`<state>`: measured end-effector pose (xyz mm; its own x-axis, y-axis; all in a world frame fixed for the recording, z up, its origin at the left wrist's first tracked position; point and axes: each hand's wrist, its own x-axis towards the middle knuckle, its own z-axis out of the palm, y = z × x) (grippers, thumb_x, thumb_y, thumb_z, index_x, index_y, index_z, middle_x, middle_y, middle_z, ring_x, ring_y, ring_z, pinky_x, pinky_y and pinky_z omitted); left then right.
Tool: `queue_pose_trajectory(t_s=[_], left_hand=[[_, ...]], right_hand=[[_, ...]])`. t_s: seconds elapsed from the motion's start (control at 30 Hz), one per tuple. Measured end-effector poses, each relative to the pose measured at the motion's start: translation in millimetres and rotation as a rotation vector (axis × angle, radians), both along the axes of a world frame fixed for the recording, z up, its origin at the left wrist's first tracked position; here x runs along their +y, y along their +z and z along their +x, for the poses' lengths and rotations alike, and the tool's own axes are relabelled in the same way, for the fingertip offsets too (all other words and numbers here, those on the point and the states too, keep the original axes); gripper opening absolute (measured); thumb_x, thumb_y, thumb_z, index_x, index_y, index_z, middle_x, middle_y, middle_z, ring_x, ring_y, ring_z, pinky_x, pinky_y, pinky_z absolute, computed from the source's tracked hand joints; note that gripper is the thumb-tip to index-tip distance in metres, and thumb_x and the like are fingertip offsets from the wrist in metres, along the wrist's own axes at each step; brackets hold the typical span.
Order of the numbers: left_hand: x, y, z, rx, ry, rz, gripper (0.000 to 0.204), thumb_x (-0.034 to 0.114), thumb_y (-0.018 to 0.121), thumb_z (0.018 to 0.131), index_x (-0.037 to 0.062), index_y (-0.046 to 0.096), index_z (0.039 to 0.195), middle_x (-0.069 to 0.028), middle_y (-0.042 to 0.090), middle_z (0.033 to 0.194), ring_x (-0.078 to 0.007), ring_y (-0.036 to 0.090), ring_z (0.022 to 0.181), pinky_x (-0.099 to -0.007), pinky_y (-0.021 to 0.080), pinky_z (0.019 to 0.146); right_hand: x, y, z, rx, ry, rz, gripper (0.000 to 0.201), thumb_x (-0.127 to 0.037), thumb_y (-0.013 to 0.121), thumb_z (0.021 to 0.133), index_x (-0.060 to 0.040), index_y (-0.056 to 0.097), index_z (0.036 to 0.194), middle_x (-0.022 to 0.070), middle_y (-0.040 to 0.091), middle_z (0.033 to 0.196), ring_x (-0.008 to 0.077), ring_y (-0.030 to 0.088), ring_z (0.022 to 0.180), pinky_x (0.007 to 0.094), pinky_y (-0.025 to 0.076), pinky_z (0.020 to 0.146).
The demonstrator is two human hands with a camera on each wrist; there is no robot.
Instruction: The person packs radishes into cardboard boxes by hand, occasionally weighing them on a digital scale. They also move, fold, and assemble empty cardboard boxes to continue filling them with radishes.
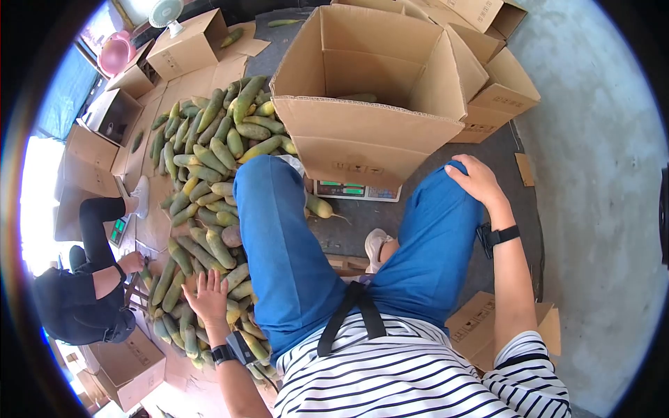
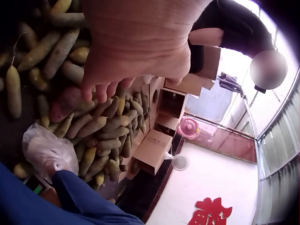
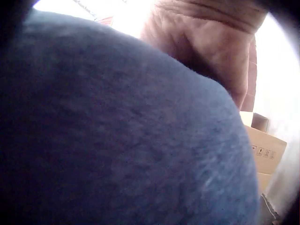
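Note:
My left hand [image 1: 208, 301] is over a big heap of green radishes [image 1: 216, 150], its fingers spread and nothing in them. In the left wrist view the same hand [image 2: 136, 51] overlaps the radishes [image 2: 110, 133], with a reddish one [image 2: 65, 103] just below the fingertips. On my right knee, over blue trousers [image 1: 439, 230], rests my right hand [image 1: 477, 182], holding nothing. Between my knees an open cardboard box [image 1: 362, 136] stands on a digital scale [image 1: 355, 189]; a radish [image 1: 359, 97] shows inside it. Trouser cloth [image 3: 131, 126] hides the right fingers in the right wrist view.
Another person [image 1: 87, 299] sits at the left of the heap, one hand [image 1: 131, 262] by the radishes. More cardboard boxes [image 1: 505, 90] stand behind the scale at right. A white fan [image 1: 166, 12] and a pink basin [image 1: 116, 54] are at the back left.

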<state>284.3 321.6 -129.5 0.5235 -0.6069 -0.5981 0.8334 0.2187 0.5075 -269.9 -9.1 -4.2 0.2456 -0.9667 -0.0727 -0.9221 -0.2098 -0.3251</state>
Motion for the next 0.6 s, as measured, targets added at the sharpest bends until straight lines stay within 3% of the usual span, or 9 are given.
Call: queue_pose_trajectory(t_s=[0.17,0.5,0.6], left_hand=[[-4,2,-14,0.013,-0.021,0.012,0.09,0.065,0.055,0.083,0.003,0.029,0.143,-0.0179,0.033,0.145,-0.0349,0.034,0.134,-0.053,0.028,0.108],[8,1,-24,0.015,-0.027,0.084,0.086,0.064,0.053,0.084,0.0016,0.032,0.14,-0.0188,0.034,0.145,-0.036,0.037,0.132,-0.0525,0.033,0.105],[19,-5,-27,0.011,-0.057,0.117,0.084,0.063,0.053,0.085,0.0019,0.034,0.139,-0.0184,0.039,0.142,-0.0348,0.042,0.129,-0.0515,0.036,0.102]], right_hand=[[-16,-3,4,0.039,0.02,0.153,0.052,-0.048,0.053,0.087,-0.0022,0.064,0.109,0.0193,0.064,0.112,0.0339,0.059,0.107,0.0391,0.045,0.093],[-50,-28,-5,-0.031,0.035,0.378,0.058,-0.05,0.047,0.089,-0.0015,0.063,0.115,0.022,0.062,0.117,0.0354,0.057,0.112,0.0386,0.043,0.096],[-59,-36,-12,-0.15,0.006,0.499,0.058,-0.049,0.049,0.09,0.0019,0.063,0.114,0.0194,0.062,0.118,0.0296,0.057,0.112,0.0342,0.041,0.097]])
